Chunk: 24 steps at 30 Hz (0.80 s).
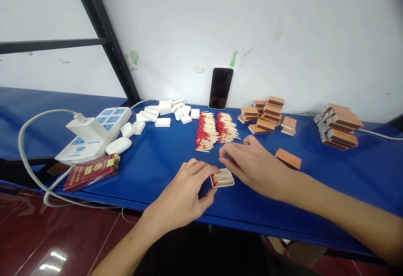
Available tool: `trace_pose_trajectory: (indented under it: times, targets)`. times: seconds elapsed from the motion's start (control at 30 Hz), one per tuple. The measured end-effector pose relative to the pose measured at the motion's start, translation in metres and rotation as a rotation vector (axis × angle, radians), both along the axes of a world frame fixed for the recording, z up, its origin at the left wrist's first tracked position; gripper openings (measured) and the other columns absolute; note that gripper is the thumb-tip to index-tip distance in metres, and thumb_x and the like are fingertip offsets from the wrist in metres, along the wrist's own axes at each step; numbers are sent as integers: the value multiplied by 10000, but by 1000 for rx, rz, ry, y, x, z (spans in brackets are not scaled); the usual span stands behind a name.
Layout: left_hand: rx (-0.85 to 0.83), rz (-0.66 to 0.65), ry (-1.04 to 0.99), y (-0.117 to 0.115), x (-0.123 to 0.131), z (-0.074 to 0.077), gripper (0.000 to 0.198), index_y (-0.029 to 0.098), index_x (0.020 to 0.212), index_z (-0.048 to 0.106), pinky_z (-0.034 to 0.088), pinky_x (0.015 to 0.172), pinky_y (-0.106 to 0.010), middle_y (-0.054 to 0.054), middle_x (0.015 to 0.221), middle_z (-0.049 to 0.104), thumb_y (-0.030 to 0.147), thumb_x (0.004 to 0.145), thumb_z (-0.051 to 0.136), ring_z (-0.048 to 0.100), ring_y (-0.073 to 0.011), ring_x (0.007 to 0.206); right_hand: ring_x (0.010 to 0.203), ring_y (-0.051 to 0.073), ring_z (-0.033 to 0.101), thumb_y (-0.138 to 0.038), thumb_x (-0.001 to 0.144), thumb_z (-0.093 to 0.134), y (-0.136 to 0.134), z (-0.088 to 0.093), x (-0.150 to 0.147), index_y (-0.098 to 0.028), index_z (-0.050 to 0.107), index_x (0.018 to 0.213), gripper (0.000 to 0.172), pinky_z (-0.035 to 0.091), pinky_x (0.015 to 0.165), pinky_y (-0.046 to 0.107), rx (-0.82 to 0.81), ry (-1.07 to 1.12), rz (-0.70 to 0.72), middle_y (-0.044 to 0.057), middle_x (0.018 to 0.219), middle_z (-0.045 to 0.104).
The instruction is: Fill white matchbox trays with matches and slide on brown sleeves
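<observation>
My left hand (192, 190) is closed on a small white matchbox tray (231, 183), gripping its left end between thumb and fingers. Red-tipped matches (222, 178) lie inside the tray, their heads toward the left. Just above the tray's right end is my right hand (252, 165), its fingers curled together; whatever they may hold is hidden. Beyond both hands, two piles of loose matches, a left pile (207, 132) and a right pile (226, 128), rest on the blue table. To the right of my right hand, one orange matchbox (288, 159) is partly covered by my forearm.
Empty white trays (163, 122) are scattered at the back left. Stacked matchboxes (267, 114) stand back right, with another stack (340, 126) farther right. A phone (221, 88) leans on the wall. At left are a power strip (118, 118), white cable, earbud case (119, 145) and red packet (92, 172).
</observation>
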<state>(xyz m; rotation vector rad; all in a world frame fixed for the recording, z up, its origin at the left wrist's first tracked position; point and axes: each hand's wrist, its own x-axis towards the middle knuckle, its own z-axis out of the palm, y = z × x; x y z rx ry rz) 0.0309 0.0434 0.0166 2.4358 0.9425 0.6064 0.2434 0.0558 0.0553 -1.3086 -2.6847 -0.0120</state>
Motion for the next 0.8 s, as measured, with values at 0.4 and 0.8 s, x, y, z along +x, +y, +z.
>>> trace_pose_trajectory:
  times: [0.4,0.8]
  targets:
    - [-20,-52,40,-3,0,5,161,218,874,405,386,889,-365,3,938,554,149,839,546,482,-190,895,913,232,626,-282,1042,397,54,-20,-31,-144,661,1020,299,410,752,346,-24,-83,-12,97,1035,662]
    - [-42,-89,50,-2,-2,4,199,221,870,399,344,983,-389,20,936,557,167,815,583,486,-185,922,715,170,606,-219,977,502,47,3,-25,-128,609,939,146,377,574,276,-259,-203,145,97,918,662]
